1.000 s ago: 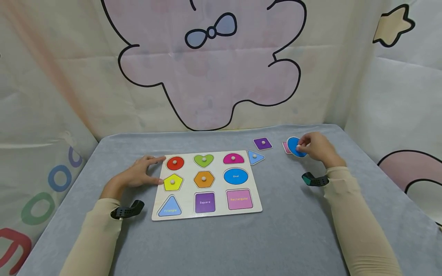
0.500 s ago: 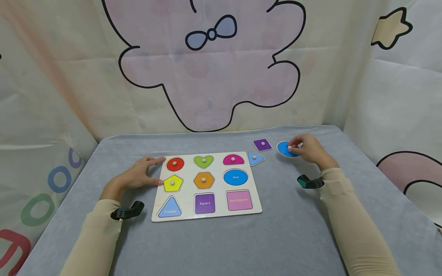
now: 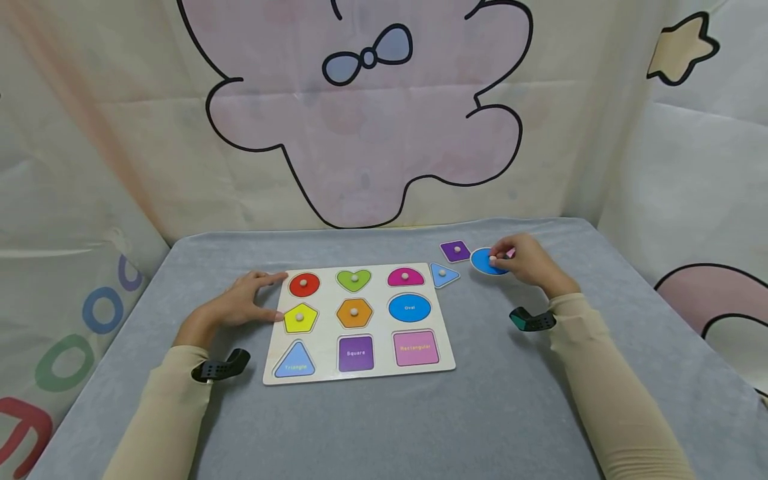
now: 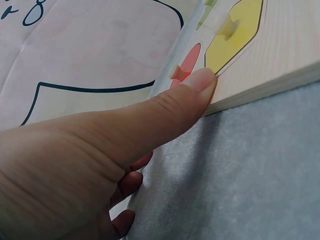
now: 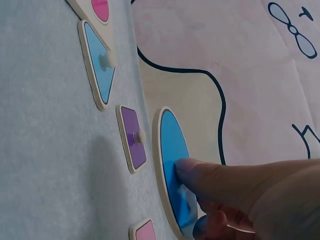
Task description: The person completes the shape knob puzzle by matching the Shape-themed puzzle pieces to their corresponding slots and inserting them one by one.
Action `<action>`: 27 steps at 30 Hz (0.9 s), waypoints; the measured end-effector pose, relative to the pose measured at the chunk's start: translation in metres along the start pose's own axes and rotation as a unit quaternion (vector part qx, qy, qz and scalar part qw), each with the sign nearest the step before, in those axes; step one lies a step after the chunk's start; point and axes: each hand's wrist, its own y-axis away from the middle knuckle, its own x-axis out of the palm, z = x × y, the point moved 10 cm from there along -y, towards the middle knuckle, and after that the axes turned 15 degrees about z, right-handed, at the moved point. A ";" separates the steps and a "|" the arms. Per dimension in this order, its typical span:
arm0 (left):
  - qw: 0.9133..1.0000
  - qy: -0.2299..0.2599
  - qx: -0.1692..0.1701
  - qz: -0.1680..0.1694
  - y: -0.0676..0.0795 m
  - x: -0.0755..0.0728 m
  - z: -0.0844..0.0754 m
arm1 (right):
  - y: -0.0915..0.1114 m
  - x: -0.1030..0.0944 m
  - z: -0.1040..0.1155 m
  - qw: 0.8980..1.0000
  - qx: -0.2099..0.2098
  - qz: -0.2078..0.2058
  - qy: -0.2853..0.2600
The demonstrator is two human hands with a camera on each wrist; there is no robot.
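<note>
My right hand pinches the knob of a blue oval puzzle piece, lifted off the cloth. In the right wrist view the oval piece is tilted, with the thumb against its face. My left hand touches the left edge of a white wooden peg-puzzle board, thumb and index finger spread. In the left wrist view the thumb presses the board's edge beside the yellow pentagon. On the board, the printed blue oval recess holds no piece.
A purple square piece and a light blue triangle piece lie right of the board, the triangle against its corner. A pink piece is mostly hidden by my right hand in the head view. Printed curtains stand behind the grey table.
My right hand has carried the blue oval piece leftward, off from over the pink piece toward the purple square and the board. The left hand and the board have stayed put.
</note>
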 end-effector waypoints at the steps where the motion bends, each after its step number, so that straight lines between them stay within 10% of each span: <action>1: 1.000 0.001 -0.001 0.000 0.000 0.000 0.000 | 0.000 0.001 0.002 1.000 -0.004 0.002 -0.001; 27: 1.000 -0.004 0.000 0.003 -0.002 0.000 -0.001 | -0.006 0.033 0.055 0.996 -0.070 0.058 0.004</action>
